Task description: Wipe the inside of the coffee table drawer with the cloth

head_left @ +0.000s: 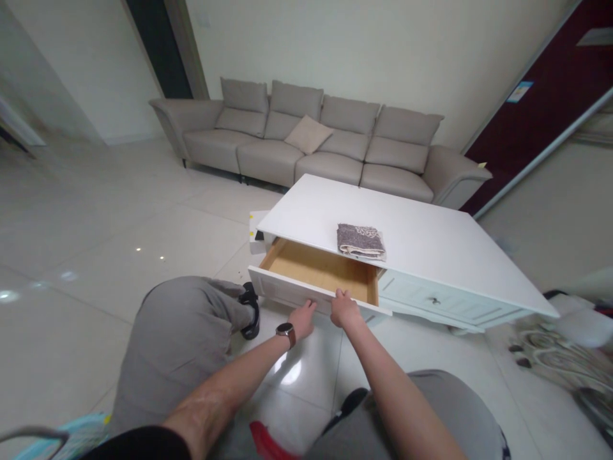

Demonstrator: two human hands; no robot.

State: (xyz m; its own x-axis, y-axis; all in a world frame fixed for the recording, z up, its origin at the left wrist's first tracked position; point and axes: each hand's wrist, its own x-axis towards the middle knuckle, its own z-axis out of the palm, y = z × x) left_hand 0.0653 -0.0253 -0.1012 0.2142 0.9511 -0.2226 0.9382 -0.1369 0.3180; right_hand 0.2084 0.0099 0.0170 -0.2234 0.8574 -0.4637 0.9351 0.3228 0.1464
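A white coffee table (431, 236) stands in front of me with its left drawer (282, 281) pulled out, and the bare light-wood bottom shows inside. My left hand (302, 321), with a watch on the wrist, is closed at the outer face of the drawer front; whatever handle it grips there is hidden by the fingers. My right hand (345, 310) is closed over the top edge of the drawer front, right of the left hand. A folded brown-and-white towel (361, 241) lies on the tabletop, just behind the drawer opening.
Beyond the table is a long grey sofa (268, 150) with a beige cushion (309, 134). A white box (258, 246) sits at the table's left end. The right drawer's knob (434, 300) is visible. Lower left is a light-blue basket (71, 434); something red (268, 441) lies between my legs.
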